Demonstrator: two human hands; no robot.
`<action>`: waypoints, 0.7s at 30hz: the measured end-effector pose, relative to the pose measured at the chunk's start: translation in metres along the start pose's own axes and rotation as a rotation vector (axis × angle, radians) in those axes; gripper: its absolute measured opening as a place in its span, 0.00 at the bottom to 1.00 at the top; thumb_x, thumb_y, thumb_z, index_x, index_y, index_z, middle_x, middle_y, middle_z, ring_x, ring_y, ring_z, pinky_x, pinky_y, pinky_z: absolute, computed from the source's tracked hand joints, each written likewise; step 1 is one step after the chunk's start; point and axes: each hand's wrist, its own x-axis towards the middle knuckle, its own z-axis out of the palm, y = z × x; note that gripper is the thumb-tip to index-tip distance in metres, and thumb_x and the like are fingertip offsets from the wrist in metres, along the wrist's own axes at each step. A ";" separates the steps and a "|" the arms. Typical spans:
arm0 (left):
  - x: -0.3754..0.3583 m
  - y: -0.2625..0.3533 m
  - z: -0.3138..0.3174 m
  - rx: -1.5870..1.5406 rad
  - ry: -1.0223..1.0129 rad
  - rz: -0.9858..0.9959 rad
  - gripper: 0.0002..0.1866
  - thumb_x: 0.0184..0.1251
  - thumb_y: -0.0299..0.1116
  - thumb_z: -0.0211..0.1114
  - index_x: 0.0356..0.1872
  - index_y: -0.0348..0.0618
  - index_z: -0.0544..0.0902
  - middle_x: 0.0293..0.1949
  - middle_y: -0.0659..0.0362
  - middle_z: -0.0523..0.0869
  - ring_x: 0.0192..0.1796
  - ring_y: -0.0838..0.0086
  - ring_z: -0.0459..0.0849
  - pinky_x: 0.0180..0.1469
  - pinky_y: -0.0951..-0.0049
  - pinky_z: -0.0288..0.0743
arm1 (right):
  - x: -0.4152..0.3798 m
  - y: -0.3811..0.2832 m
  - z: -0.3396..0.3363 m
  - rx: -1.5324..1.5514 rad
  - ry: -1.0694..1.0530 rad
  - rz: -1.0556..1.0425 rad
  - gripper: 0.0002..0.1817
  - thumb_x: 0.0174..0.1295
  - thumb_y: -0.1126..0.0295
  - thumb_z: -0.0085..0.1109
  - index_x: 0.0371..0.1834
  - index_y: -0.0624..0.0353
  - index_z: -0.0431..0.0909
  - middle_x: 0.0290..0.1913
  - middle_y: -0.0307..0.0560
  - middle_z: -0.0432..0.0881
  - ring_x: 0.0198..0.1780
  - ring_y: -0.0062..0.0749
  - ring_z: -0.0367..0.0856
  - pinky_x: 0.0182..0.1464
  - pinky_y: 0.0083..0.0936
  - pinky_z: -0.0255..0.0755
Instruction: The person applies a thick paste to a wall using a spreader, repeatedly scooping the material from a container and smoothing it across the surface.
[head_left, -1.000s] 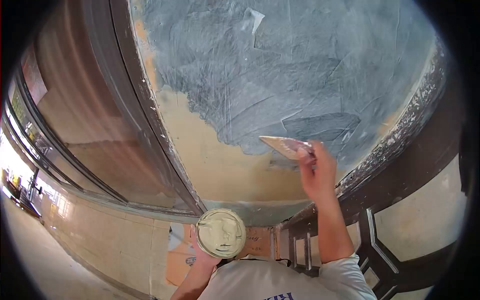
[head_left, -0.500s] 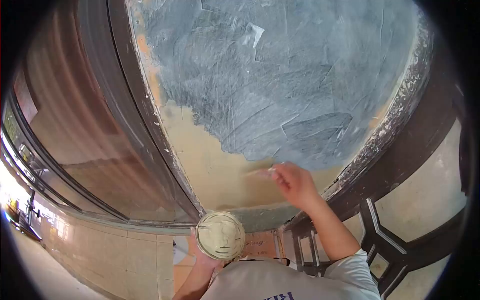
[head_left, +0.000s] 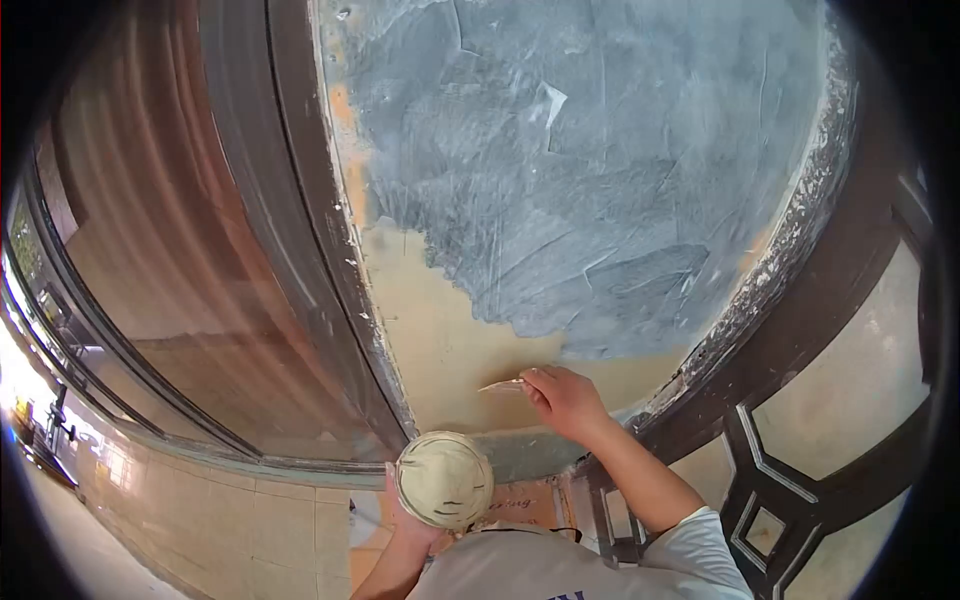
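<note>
My right hand (head_left: 565,400) grips a thin putty knife (head_left: 502,385) and presses its edge against the bare tan part of the wall (head_left: 440,340), just below the grey putty patch (head_left: 590,170). My left hand (head_left: 410,525) holds up a round tub of pale putty (head_left: 444,480) from underneath, close to my chest. The tub's open top faces me and is full of cream paste.
A dark brown window frame (head_left: 300,210) with glass (head_left: 170,270) runs down the left of the wall. A dark door with pale panels (head_left: 830,380) stands on the right, its edge crusted with old putty. Tiled wall (head_left: 230,510) lies below the window.
My right hand has moved down and left with the knife, from the edge of the grey patch onto the tan wall. The tub has stayed in place in my left hand.
</note>
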 end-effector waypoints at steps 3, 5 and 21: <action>-0.001 0.007 -0.002 -0.020 0.030 -0.018 0.44 0.72 0.71 0.36 0.76 0.47 0.66 0.74 0.49 0.69 0.73 0.48 0.69 0.73 0.40 0.63 | 0.013 -0.005 -0.004 -0.030 0.034 0.011 0.07 0.67 0.69 0.59 0.44 0.60 0.81 0.39 0.51 0.84 0.41 0.49 0.83 0.41 0.40 0.77; -0.002 0.010 -0.006 -0.002 0.045 -0.006 0.44 0.73 0.71 0.36 0.76 0.47 0.66 0.74 0.49 0.70 0.73 0.48 0.69 0.73 0.41 0.63 | 0.036 -0.007 -0.026 -0.059 0.136 -0.023 0.07 0.68 0.71 0.58 0.46 0.59 0.81 0.40 0.50 0.84 0.39 0.49 0.83 0.41 0.37 0.78; -0.011 0.047 -0.041 0.068 0.079 -0.003 0.46 0.70 0.74 0.32 0.74 0.48 0.69 0.71 0.50 0.73 0.70 0.48 0.73 0.70 0.40 0.67 | 0.085 -0.100 -0.052 -0.021 0.356 0.045 0.12 0.64 0.73 0.60 0.50 0.56 0.82 0.38 0.50 0.84 0.40 0.51 0.84 0.42 0.42 0.79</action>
